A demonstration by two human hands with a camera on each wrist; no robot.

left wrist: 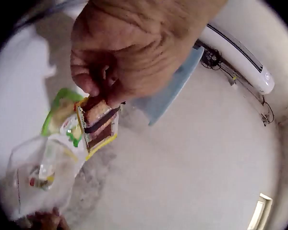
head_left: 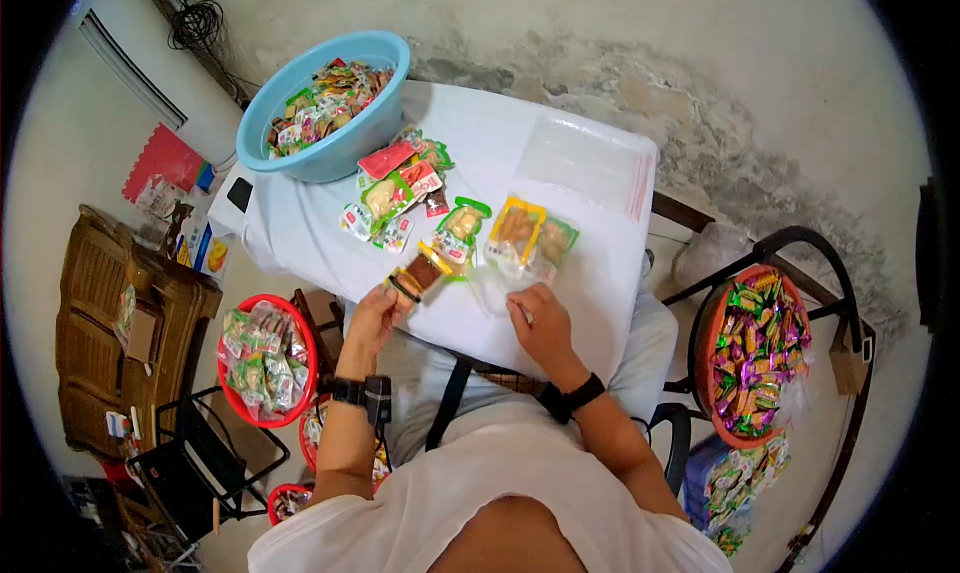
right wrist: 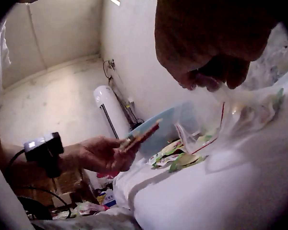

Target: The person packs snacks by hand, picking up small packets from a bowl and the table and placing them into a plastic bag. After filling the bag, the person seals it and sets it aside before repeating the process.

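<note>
My left hand [head_left: 375,315] pinches one end of a small snack packet [head_left: 420,275] with brown pieces and yellow edges, held over the near side of the table. Its brown contents show below the fingers in the left wrist view. With its fingertips, my right hand [head_left: 543,325] pinches the mouth of a clear plastic bag [head_left: 490,287]; a red line runs along the bag [right wrist: 222,120] in the right wrist view. A yellow-edged packet [head_left: 516,231] and a green-edged packet [head_left: 556,243] lie inside it. Between the hands lies another green-edged packet [head_left: 462,223].
Loose snack packets [head_left: 388,198] lie in a pile beside a blue basin [head_left: 380,123] full of packets. Flat clear bags [head_left: 580,163] rest at the table's back right. A red basin [head_left: 312,358] stands low at left, an orange-red basin [head_left: 715,393] of wrapped sweets at right.
</note>
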